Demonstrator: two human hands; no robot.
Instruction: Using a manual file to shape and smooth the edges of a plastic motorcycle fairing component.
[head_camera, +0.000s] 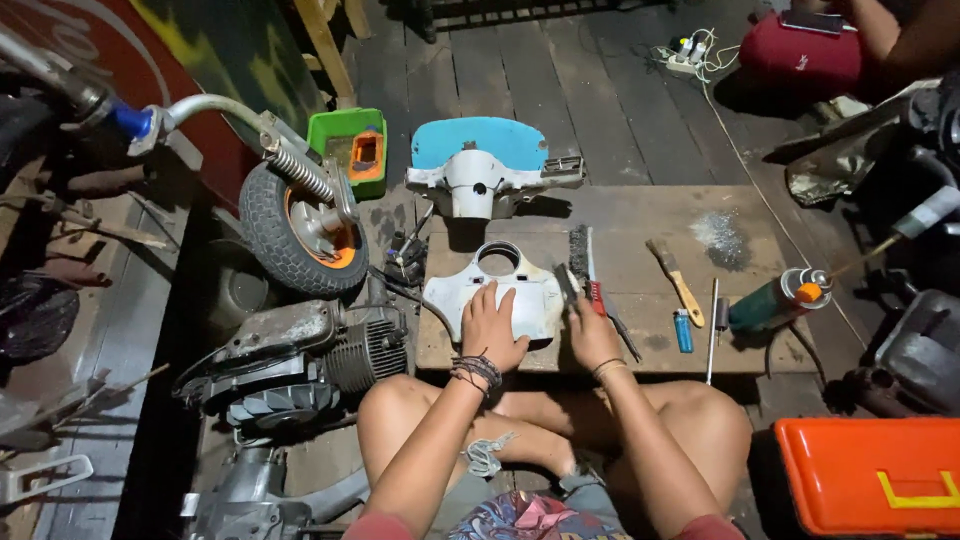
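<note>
**Scooter panel held flat on a workshop board**

A person sits cross-legged at the bottom centre of the frame, facing a low, flat wooden board surface (660, 215) laid on a dark plank floor. The left hand (492, 325), fingers spread, presses down on a pale grey scooter body panel with a round hole (500, 285), which lies flat on the near left part of the surface. The right hand (590, 330) rests just right of the panel, fingers curled around the red handle of a wire brush (580, 258) whose dark bristles point up the frame, beside the panel's right edge.

Above the panel, at the far edge of the board, sits a light-blue and white scooter headset cover (485, 165). To the right lie a wooden-handled paintbrush (674, 278), a small blue lighter (682, 330), a thin metal rod (712, 330) and a green spray can with an orange cap (775, 298) on its side. A patch of grey dust (720, 238) marks the board's upper right. At left centre are a small scooter wheel with an orange rim (300, 228) and a grey engine block (300, 355); an orange plastic toolbox (870, 475) fills the lower right corner.

The risks, as judged here: the panel is steadied by one palm alone, so a hard brush stroke could skid it off the near edge onto bare legs. Wire bristles working close to the left fingers could scrape them. A lighter lying near a spray can invites trouble if either is knocked or leaks.
</note>
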